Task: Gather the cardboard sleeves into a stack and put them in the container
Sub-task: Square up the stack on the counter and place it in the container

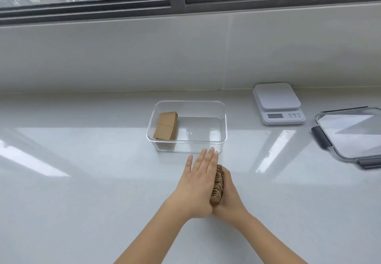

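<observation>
My left hand [198, 183] lies flat, fingers [208, 158] straight and close together, its palm pressed against one face of a bundle of brown corrugated cardboard sleeves [217, 185]. My right hand [228, 197] cups the other face from beneath and behind; its fingers are mostly hidden by the bundle, so I cannot tell how they curl. The sleeves stand on edge between my two palms, just above the glossy white countertop [82, 181], with their top edges stepped and uneven rather than flush.

I judge these sleeves to be light, thin and springy, stiff along the flutes but ready to fan apart or slide against each other if my palms relax. The safest hold looks to be on the broad outer faces, squeezing evenly, perhaps with a tap on the counter to square the edges.

Just beyond my fingertips sits the clear rectangular plastic container [223, 119], with another stack of brown sleeves [166, 125] leaning at its left end and open room to the right. A white digital kitchen scale [278, 103] and a clear lid with grey clips [348, 136] lie farther right.
</observation>
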Tool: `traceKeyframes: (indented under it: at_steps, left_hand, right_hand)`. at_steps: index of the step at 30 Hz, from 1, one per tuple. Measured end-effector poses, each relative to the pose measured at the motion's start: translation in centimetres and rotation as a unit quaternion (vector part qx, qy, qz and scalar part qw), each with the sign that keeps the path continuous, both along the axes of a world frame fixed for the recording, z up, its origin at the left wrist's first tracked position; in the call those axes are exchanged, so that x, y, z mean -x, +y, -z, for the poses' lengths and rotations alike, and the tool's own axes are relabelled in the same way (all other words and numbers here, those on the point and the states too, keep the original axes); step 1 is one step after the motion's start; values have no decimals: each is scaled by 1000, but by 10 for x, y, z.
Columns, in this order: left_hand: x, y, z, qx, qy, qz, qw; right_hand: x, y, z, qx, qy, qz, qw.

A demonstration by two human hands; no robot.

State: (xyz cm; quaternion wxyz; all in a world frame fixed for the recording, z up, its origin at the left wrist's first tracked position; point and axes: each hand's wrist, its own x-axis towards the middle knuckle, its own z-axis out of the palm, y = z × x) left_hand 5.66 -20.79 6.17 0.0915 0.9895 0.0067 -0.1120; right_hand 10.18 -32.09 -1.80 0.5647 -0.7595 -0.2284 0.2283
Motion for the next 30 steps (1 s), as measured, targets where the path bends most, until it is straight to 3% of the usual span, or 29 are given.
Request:
traceKeyframes:
  at_steps: [6, 9, 11, 13, 15, 17, 25, 28, 30]
  left_hand:
    - [0, 10, 0, 17, 1, 28, 999]
    - [2, 25, -2, 44, -45, 14, 998]
    - [4, 35, 6, 22, -58, -20, 998]
    - [7, 38, 27, -7, -19, -59, 998]
    - [11, 35, 59, -9, 29, -67, 997]
    - [13, 32, 87, -13, 97, -74, 992]
    - [11, 35, 115, -52, 36, -47, 997]
    - [13, 35, 114, -63, 53, -46, 996]
    - [11, 36, 96, -52, 36, -31, 998]
  right_hand:
    - [2, 4, -12, 0, 2, 9, 1000]
    - [-7, 2, -27, 77, -158, 12, 984]
    - [-19, 3, -38, 199, -346, -15, 917]
    - [-21, 9, -45, 348, -425, -84, 831]
    - [-18, 18, -41, 432, -388, -157, 799]
    - [-19, 22, -35, 453, -362, -191, 792]
    - [-22, 17, -31, 427, -389, -204, 790]
    - [-25, 19, -36, 441, -378, -215, 785]
    - [-29, 18, -47, 437, -335, -210, 808]
